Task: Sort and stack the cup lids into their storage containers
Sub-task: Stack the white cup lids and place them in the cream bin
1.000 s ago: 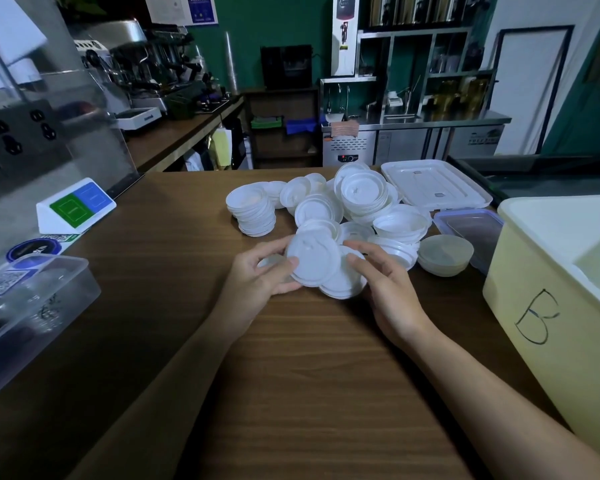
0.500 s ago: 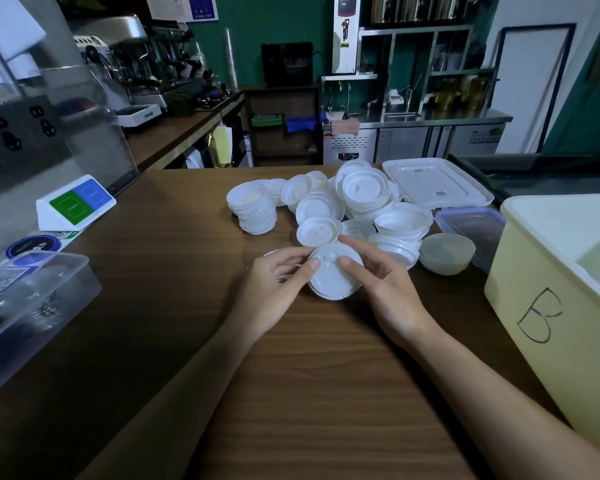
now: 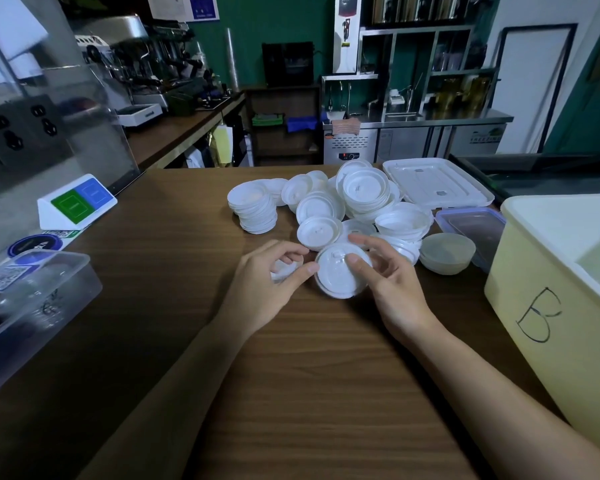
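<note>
Two lids sit in our grip above the wood-grain counter (image 3: 309, 375). Far left of it lies a clear, boxy plastic tub (image 3: 32, 306). Our left hand (image 3: 267, 285) curls its fingers round a smaller lid (image 3: 286, 268), thin and white, its thumb tip touching the rim of the round lid (image 3: 338, 278). That lid is a ridged white disc which our right hand (image 3: 392, 289) pinches, thumb on top. Just beyond the grip a heap of lids (image 3: 326, 206) crowds the counter, some stacked, some loose. Right of it stand a cloudy bowl (image 3: 447, 252) and a pale yellow bin (image 3: 551, 289) marked B.
</note>
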